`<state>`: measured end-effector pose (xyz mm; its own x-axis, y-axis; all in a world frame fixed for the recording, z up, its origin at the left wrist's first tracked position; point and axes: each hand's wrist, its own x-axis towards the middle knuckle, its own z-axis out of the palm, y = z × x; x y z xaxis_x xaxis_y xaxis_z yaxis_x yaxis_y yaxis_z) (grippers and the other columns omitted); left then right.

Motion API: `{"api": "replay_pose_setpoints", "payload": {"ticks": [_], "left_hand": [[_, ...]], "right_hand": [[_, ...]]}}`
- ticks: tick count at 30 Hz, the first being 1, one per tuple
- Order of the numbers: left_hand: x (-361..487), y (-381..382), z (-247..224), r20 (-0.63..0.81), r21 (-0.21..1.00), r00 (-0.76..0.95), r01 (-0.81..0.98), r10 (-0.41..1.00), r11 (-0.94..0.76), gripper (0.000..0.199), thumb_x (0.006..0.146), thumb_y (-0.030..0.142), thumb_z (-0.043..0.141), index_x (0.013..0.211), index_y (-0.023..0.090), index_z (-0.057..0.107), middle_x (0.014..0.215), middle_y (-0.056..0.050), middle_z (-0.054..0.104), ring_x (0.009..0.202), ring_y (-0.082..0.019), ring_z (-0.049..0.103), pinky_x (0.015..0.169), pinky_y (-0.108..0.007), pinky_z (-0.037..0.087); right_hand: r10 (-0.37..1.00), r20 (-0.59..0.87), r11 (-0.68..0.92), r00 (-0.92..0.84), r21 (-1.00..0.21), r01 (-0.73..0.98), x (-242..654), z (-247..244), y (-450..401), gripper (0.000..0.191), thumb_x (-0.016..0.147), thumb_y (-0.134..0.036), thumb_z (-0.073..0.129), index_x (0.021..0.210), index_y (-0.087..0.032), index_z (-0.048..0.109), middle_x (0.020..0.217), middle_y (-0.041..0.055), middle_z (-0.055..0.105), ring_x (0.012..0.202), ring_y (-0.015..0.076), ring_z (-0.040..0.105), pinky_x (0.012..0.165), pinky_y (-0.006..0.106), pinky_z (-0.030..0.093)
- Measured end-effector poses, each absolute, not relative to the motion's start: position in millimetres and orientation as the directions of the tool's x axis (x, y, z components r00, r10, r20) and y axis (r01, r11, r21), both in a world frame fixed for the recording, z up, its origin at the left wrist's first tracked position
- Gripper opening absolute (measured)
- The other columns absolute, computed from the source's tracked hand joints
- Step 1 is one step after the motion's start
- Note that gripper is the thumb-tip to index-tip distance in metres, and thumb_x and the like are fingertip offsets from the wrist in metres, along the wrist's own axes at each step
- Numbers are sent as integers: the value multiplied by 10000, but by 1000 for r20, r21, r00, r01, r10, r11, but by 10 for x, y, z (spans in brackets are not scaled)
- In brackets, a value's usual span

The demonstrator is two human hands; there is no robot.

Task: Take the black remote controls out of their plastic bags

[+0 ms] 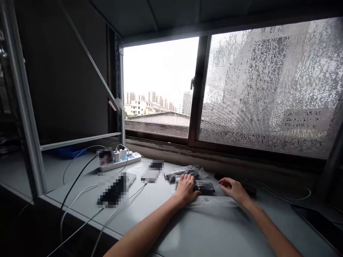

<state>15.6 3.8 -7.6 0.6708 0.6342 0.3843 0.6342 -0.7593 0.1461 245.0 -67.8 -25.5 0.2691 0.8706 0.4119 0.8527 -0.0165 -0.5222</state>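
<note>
The desk (182, 228) stretches beneath the left hand (186, 188) and right hand (234, 190), with the window (257, 89) beyond them. Between them lies a clear plastic bag (214, 202) with something dark (205, 187) inside. A white power strip (135, 157) sits well left of both. The left hand lies spread over the bag, thumb apart; the right curls beside it, whether pinching plastic I cannot tell
</note>
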Motion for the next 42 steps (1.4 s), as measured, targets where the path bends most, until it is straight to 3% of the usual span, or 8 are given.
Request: {"api": "replay_pose_setpoints", "payload": {"ticks": [4, 11, 14, 17, 22, 29, 39, 42], "left_hand": [[128, 3, -75, 374, 151, 677, 630, 634, -761, 406, 781, 440, 560, 1053, 141, 514, 1043, -95, 567, 1042, -242, 482, 989, -375, 309], [90, 18, -51, 452, 172, 640, 621, 622, -765, 432, 778, 446, 558, 1120, 189, 496, 1070, -73, 548, 1032, -235, 496, 959, -371, 346], [73, 6, -6, 450, 165, 656, 606, 606, -778, 444, 799, 462, 521, 1164, 217, 466, 1079, -70, 534, 963, -229, 547, 844, -344, 429], [64, -22, 35, 430, 142, 684, 594, 590, -792, 446, 828, 479, 461, 1197, 232, 428, 1106, -69, 519, 923, -231, 581, 736, -318, 467], [74, -51, 50, 385, 96, 706, 610, 594, -787, 473, 822, 466, 467, 1225, 229, 400, 1128, -70, 509, 925, -242, 598, 736, -322, 472], [84, -61, 32, 345, 93, 723, 609, 599, -788, 465, 773, 502, 527, 1158, 245, 479, 1076, -61, 549, 894, -250, 611, 736, -337, 477], [86, -23, 28, 324, 90, 725, 616, 608, -783, 432, 786, 510, 492, 1100, 215, 515, 1017, -62, 603, 889, -251, 614, 720, -325, 476], [83, -14, 37, 306, 89, 738, 606, 601, -790, 429, 789, 511, 482, 1104, 220, 509, 1015, -56, 606, 890, -245, 613, 725, -324, 472]], "right_hand": [[939, 333, 113, 80, -524, 844, 2329, -338, -635, 231, 757, -342, 470, 839, -201, 634, 807, 41, 667, 749, 178, 612, 661, 268, 451], [886, 393, -22, 247, -496, 868, 2287, -350, -612, 334, 775, -361, 442, 1009, -217, 632, 968, 72, 651, 869, 211, 609, 755, 304, 442], [831, 424, -82, 361, -548, 833, 2271, -337, -605, 427, 787, -394, 428, 1101, -166, 605, 1064, 111, 636, 988, 244, 578, 837, 333, 419], [825, 414, -84, 385, -584, 808, 2263, -312, -605, 466, 807, -421, 403, 1137, -154, 597, 1111, 111, 635, 1002, 238, 582, 821, 310, 431], [803, 421, -119, 422, -580, 806, 2241, -216, -649, 405, 784, -404, 459, 1099, -215, 630, 1004, 58, 684, 843, 207, 633, 698, 277, 452], [755, 414, -226, 508, -564, 795, 2172, -82, -770, 251, 755, -439, 500, 785, -287, 698, 860, 4, 717, 822, 216, 646, 598, 271, 410], [745, 421, -274, 518, -515, 812, 2204, -134, -692, 253, 740, -440, 527, 803, -248, 678, 880, 34, 705, 835, 215, 638, 617, 270, 411], [753, 418, -278, 509, -500, 820, 2201, -181, -639, 298, 730, -424, 547, 926, -231, 663, 921, 52, 691, 868, 218, 631, 630, 265, 414]]}}
